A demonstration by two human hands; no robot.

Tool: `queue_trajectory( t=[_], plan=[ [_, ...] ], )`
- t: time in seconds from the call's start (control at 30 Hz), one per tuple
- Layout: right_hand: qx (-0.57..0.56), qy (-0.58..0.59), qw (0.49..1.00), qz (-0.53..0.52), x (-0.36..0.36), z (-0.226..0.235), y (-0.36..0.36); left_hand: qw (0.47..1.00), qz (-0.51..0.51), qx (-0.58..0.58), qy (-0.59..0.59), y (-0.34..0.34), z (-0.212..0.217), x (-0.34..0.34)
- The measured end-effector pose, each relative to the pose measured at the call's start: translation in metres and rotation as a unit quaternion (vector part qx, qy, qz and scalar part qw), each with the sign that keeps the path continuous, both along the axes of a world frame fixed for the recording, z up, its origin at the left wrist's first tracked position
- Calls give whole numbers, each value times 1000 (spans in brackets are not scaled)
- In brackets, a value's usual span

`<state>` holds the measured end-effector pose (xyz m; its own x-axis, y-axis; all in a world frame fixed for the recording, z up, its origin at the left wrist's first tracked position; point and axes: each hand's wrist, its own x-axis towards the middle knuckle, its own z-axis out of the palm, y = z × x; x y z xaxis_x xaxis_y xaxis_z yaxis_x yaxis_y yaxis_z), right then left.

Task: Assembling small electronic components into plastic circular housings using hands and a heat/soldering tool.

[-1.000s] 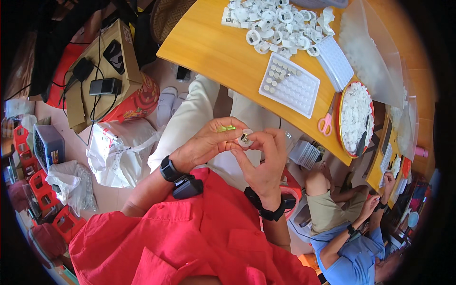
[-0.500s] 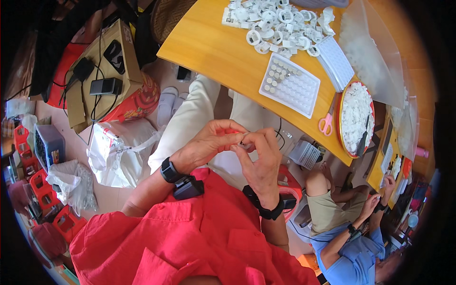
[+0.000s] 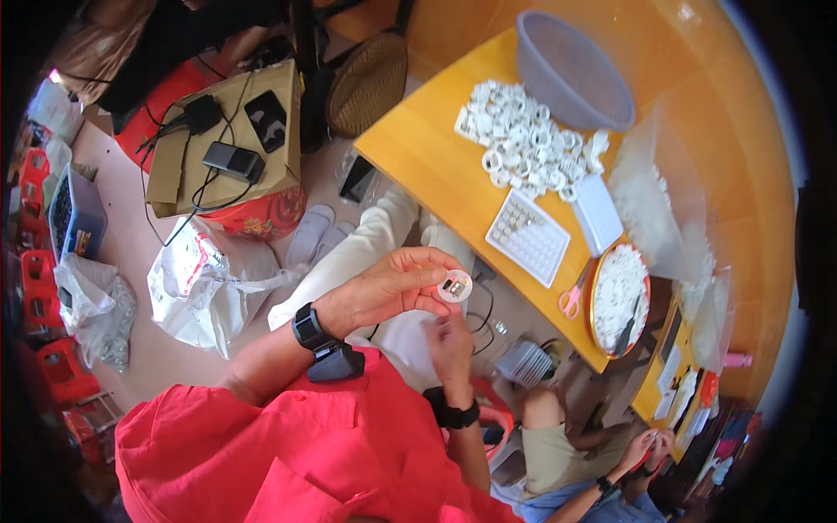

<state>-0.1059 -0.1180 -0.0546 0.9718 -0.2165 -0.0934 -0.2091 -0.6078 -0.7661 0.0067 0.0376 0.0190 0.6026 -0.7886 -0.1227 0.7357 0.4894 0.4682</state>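
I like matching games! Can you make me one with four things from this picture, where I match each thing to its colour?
Things:
1. basin
2. scissors handles
3. small round part in the left hand
4. wristband on the left wrist

Colours:
A. black
B. pink
C. grey
D. white

Right pairs: 1-C, 2-B, 3-D, 4-A

The left hand is raised with fingertips pinched in a closed grip, the right hand loosely curled just below.
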Motion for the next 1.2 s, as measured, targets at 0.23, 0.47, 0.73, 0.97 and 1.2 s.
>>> queue_trajectory(
  t=[0.23, 0.47, 0.73, 0.97, 1.2],
  plan=[
    [7, 46, 995, 86, 2, -31, -8, 987, 44, -22, -153, 14, 71, 0],
    [-2, 10, 991, 133, -1, -35, -7, 938, 175, -55, -293, 14, 129, -23],
    [-18, -30, 987, 154, -5, -33, 0, 937, 195, -52, -285, 28, 136, -58],
    [-30, -40, 984, 170, -7, -29, 6, 929, 228, -44, -289, 42, 144, -76],
    [-38, -54, 981, 182, -9, -31, 6, 924, 236, -65, -295, 44, 142, -84]
  ],
)
